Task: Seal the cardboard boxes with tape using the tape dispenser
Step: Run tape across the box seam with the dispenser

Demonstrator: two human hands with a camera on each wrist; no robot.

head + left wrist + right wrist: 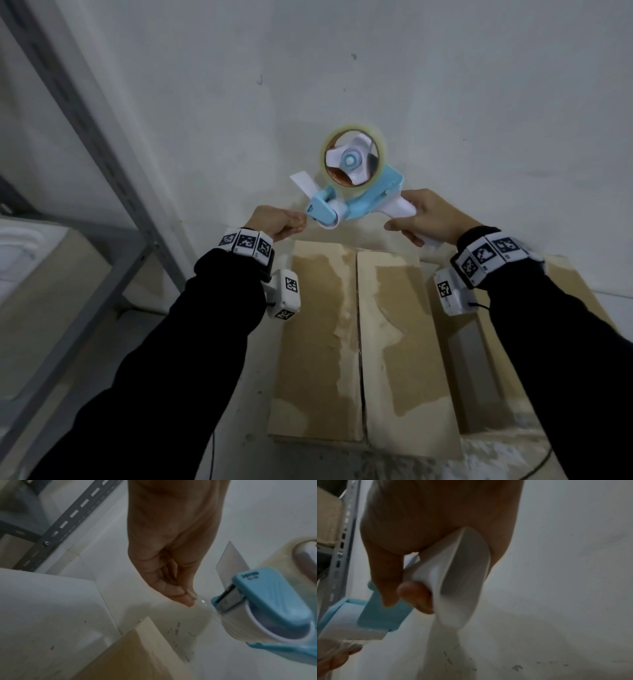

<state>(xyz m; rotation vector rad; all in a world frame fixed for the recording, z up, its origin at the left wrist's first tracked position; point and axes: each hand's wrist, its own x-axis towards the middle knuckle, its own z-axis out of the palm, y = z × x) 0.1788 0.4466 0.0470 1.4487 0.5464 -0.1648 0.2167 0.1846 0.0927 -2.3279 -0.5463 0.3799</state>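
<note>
nearest, two black sleeves reach forward over a cardboard box (363,346) on the floor. its two top flaps are down and meet along a seam running away from the person, and the brown surface is patchy, with paler areas where the top layer looks peeled. a second box (479,359) sits just beside it on the right, partly hidden under the right arm.

above the far end of the box, the right hand (432,216) has its grip clamped round the white handle of the tape dispenser (356,192), thumb and fingers curled round it. the dispenser is held in the air, clear of the box. its body is light blue with a white roller at the front and a white flap sticking out to the left. a roll of clear tape (352,158) sits on its white hub.

the left hand (275,222) is just beside the dispenser's front, fingertips pinched together on the loose end of the clear tape.

farther left stands a grey metal shelf rack (102,192), and behind everything a white wall (445,85).
</note>
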